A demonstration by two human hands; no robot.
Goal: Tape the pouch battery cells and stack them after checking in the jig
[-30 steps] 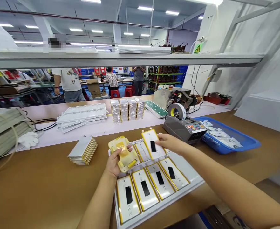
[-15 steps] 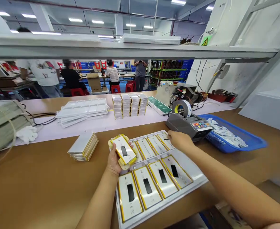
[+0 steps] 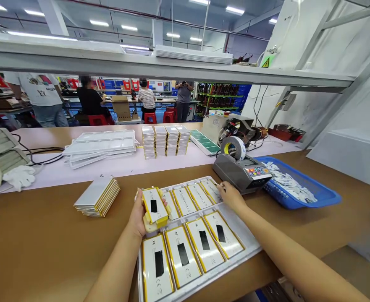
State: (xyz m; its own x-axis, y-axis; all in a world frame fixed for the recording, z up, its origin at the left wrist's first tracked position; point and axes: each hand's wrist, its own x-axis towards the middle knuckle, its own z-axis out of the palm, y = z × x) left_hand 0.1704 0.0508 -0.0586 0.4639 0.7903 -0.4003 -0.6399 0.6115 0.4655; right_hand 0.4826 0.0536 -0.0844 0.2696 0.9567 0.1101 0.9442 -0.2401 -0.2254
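Observation:
My left hand (image 3: 138,216) grips a white battery cell (image 3: 153,205) with yellow edges, seated in a cream-coloured holder (image 3: 150,226). A black patch shows on the cell's face. In front of me lies a white plastic tray (image 3: 250,235) with two rows of similar cells; the near-row cells (image 3: 182,254) carry black patches. My right hand (image 3: 232,196) is over the tray's far right corner, beside the grey tape dispenser (image 3: 241,172). Its fingers are pinched together at the last far-row cell (image 3: 210,189); whatever they hold is too small to make out.
A short stack of cells (image 3: 98,197) sits to the left, with taller cell stacks (image 3: 165,140) farther back. Empty-looking white trays (image 3: 101,144) lie behind. To the right is a blue basket (image 3: 323,199) holding white strips. A shelf (image 3: 172,69) crosses above the bench.
The view has shifted slightly. My right hand has drawn a little nearer to the cell in my left hand and remains pinched. My left hand still holds its cell and holder, now more upright.

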